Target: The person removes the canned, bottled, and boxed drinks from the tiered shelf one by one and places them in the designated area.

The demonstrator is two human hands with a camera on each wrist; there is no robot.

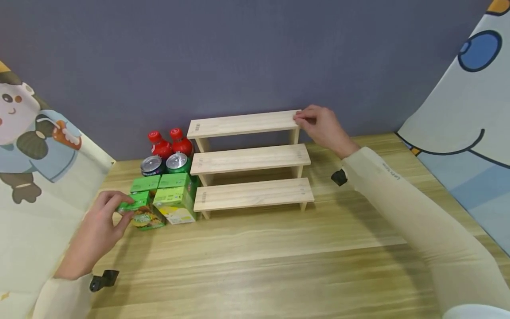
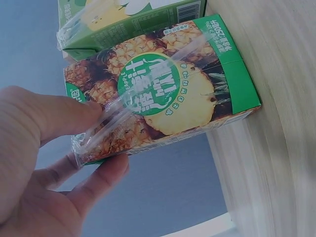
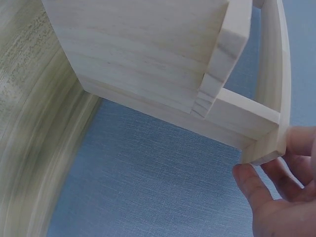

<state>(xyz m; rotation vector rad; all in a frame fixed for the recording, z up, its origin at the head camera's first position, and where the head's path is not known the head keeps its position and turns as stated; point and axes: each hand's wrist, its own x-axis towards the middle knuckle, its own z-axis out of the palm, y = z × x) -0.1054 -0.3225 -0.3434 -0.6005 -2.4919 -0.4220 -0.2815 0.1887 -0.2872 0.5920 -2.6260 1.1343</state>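
My left hand (image 1: 99, 223) pinches a green pineapple juice carton (image 2: 192, 98) between thumb and fingers. A straw in clear wrap lies across the carton's printed face. Beside it stands a yellow-green juice carton (image 1: 175, 204), and more green cartons (image 1: 145, 183) are behind. At the right end of the top step of a three-tier wooden display shelf (image 1: 251, 158), my right hand (image 1: 323, 128) grips the board's corner. In the right wrist view, the thumb and fingers meet the end of that board (image 3: 269, 148); part of the hand runs out of frame.
Behind the cartons are two drink cans (image 1: 177, 161) and two red-capped bottles (image 1: 181, 144), close to the shelf's left side. A grey-blue wall (image 1: 247, 57) rises behind the wooden table (image 1: 247, 257). Cartoon-printed panels (image 1: 450, 102) flank both sides.
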